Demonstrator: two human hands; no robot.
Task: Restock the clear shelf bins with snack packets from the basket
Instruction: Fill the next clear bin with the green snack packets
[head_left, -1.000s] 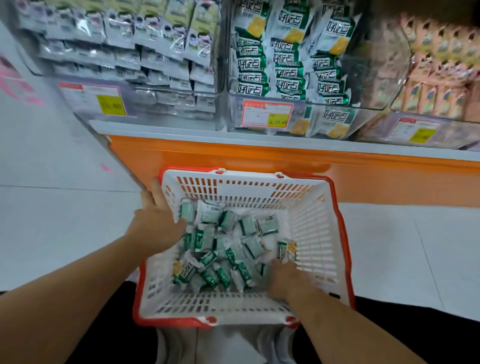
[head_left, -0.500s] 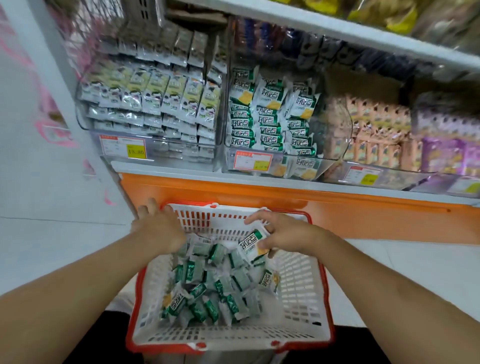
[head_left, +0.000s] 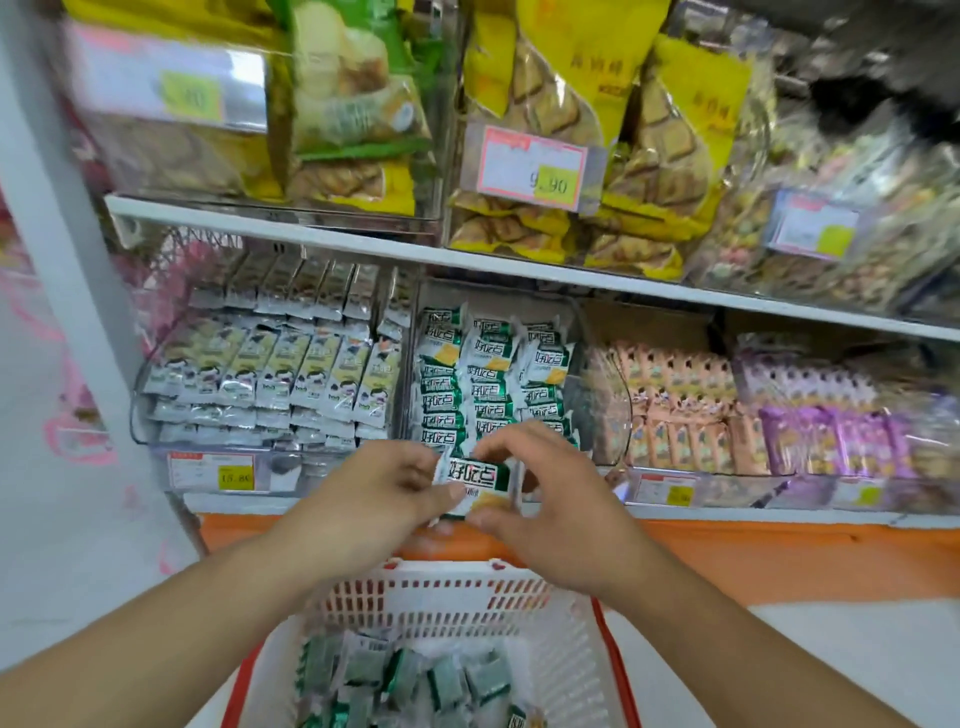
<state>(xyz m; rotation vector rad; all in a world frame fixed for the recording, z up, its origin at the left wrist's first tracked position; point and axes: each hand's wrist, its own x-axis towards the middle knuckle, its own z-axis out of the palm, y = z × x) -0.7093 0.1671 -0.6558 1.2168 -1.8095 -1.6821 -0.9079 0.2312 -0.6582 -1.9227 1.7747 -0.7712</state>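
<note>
Left hand (head_left: 379, 499) and right hand (head_left: 545, 499) both pinch one packet (head_left: 478, 483) by its side edges. The packet sits at the bin (head_left: 597, 374) front lip, above the basket (head_left: 447, 592) rim.

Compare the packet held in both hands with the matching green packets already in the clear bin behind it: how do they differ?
The held packet is pinched between the left hand and the right hand, in front of the shelf edge; the binned packets sit inside the clear bin. The held packet is alone; the binned packets overlap in rows. Both share green-and-white wrappers with a yellow patch.
</note>
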